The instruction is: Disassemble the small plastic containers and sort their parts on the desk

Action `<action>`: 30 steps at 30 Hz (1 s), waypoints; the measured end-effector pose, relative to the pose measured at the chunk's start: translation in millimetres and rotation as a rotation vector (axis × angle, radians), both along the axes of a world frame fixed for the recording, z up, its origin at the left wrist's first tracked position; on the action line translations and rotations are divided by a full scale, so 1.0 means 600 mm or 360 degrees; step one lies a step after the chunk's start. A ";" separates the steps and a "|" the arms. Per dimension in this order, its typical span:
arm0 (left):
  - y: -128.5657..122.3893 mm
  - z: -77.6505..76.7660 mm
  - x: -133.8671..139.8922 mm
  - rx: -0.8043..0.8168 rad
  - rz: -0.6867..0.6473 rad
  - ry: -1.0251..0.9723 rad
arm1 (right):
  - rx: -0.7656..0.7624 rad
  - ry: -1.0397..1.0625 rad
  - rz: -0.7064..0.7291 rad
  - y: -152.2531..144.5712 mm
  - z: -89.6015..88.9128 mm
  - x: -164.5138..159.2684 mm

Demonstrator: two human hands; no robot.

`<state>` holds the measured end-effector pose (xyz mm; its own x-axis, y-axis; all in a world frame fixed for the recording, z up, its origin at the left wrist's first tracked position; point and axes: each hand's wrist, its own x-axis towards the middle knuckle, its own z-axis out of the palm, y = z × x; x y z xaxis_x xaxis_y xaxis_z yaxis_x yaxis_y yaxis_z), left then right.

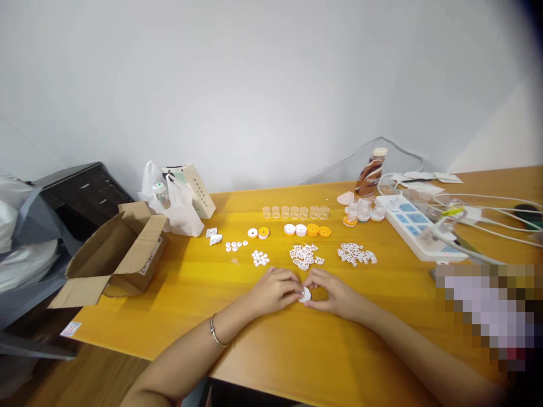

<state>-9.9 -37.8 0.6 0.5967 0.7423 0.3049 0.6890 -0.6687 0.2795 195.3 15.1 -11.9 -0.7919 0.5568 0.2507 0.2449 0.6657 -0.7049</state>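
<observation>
Between my two hands is a small white round piece (305, 295), held near the table's front. My left hand (278, 291) pinches its left side with thumb and fingers. On the other side, my right hand (333, 295) has its thumb and fingertips closed about the right edge. Fingers partly cover the piece, so its details are hidden. Just beyond the hands lie a pile of white openwork plastic parts (304, 257), a second pile of white parts (356, 254) and a cluster of small white discs (260, 258).
Behind are a row of clear cups (294, 212), white and orange round caps (313, 229) and small white parts (234, 246). A power strip (418, 226) with cables and a bottle (371, 174) stand right. An open cardboard box (138, 254) and a plastic bag (182, 206) are left.
</observation>
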 end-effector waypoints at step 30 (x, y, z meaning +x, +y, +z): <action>-0.006 0.031 0.005 0.0814 -0.0392 0.0692 | -0.0042 0.0029 0.0005 -0.001 0.002 -0.001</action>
